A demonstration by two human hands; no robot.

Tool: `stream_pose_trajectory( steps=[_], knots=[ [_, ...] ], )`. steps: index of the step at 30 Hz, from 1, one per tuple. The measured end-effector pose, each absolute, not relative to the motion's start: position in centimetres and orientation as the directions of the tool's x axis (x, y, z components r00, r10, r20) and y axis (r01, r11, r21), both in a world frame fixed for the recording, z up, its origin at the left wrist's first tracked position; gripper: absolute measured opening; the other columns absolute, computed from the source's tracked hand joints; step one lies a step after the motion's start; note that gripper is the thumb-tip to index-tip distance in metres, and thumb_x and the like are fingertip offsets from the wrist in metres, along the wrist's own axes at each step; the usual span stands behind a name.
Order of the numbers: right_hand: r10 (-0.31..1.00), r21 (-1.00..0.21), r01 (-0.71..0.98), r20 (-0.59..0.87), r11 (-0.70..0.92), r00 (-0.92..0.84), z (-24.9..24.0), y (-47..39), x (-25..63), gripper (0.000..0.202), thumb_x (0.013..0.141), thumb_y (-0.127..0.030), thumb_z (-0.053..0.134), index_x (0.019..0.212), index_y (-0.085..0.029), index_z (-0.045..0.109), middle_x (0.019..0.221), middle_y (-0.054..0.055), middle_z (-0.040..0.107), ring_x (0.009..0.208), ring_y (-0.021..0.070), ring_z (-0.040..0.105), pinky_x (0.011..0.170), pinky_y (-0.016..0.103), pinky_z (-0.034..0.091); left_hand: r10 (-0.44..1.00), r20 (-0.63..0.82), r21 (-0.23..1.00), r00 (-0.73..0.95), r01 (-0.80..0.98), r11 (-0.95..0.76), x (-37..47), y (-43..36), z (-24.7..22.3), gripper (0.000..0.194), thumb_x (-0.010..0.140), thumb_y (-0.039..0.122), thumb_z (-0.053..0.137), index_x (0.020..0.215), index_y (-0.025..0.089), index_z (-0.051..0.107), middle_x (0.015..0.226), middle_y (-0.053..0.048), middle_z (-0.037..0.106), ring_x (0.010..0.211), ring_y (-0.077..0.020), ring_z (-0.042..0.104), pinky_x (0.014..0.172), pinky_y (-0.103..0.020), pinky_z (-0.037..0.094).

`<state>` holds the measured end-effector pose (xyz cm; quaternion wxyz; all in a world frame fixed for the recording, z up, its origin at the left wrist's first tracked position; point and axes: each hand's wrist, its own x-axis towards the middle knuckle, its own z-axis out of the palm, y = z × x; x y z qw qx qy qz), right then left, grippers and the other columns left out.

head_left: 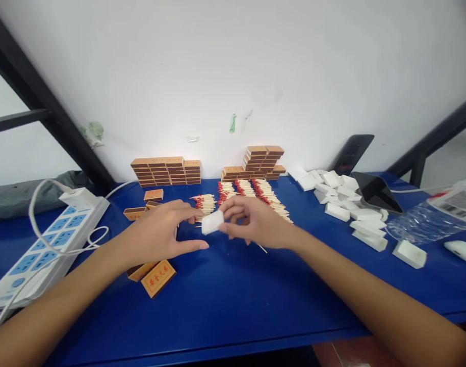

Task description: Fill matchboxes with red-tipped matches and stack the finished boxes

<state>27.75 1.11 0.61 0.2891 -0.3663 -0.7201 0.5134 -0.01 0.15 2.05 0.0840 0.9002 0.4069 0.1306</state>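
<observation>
Between thumb and fingers my right hand (252,220) grips a small white matchbox tray (212,223) above the blue table. My left hand (164,228) is just left of the tray, apart from it, thumb and fingers spread with nothing visible between them. Behind the hands lie red-tipped matches (270,199) in several rows, with a smaller pile (206,204) beyond my left fingertips. Orange matchbox sleeves (158,278) lie below and left of my left hand, which partly hides them. Another orange matchbox (154,195) sits beyond that hand.
Stacked matchboxes (166,171) and a second stack (261,162) stand against the wall. Several white trays (338,196) are heaped at the right, near a dark phone-like slab (351,153) and a plastic bag (434,216). A power strip (53,244) with white cables lies left.
</observation>
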Motion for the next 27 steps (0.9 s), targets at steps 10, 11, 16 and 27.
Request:
stream_pose_trajectory(
  steps=[10,11,16,27],
  knots=[
    [0.776,-0.715,0.438,0.233,0.545,-0.585,-2.3,1.0,24.6,0.015,0.097,-0.033,0.078,0.105,-0.022,0.070,0.096,0.001,0.073,0.082,0.0155,0.061,0.075,0.030,0.046,0.765,0.113,0.204,0.634,0.739,-0.642,-1.4,-0.2,0.5,0.034,0.087,0.056,0.082,0.099,0.024,0.083,0.090,-0.005,0.067,0.090,-0.0245,0.062,0.074,-0.037,0.047],
    [0.784,-0.670,0.480,0.259,0.566,-0.564,-2.4,1.3,24.5,0.012,0.099,-0.030,0.076,0.104,-0.021,0.070,0.095,0.001,0.072,0.083,0.0160,0.061,0.076,0.031,0.046,0.763,0.119,0.205,0.636,0.736,-0.645,-1.5,-0.3,0.6,0.034,0.086,0.057,0.083,0.097,0.024,0.083,0.090,-0.005,0.067,0.089,-0.0247,0.062,0.075,-0.037,0.047],
    [0.768,-0.486,0.600,0.313,0.635,-0.559,-3.4,2.3,23.9,0.007,0.098,-0.016,0.073,0.097,-0.020,0.068,0.095,0.003,0.067,0.088,0.0179,0.061,0.079,0.031,0.046,0.754,0.150,0.192,0.639,0.729,-0.656,-2.1,-0.7,0.7,0.033,0.081,0.057,0.086,0.089,0.025,0.083,0.098,-0.007,0.070,0.097,-0.0277,0.063,0.086,-0.042,0.051],
    [0.780,-0.411,0.665,0.270,0.623,-0.564,-3.1,2.5,24.4,0.011,0.106,-0.018,0.066,0.095,-0.020,0.064,0.098,0.004,0.067,0.088,0.0188,0.063,0.078,0.032,0.047,0.754,0.140,0.204,0.642,0.726,-0.657,-2.0,-0.4,0.6,0.034,0.085,0.056,0.084,0.093,0.023,0.082,0.092,-0.006,0.067,0.093,-0.0257,0.060,0.080,-0.040,0.049]
  ],
)
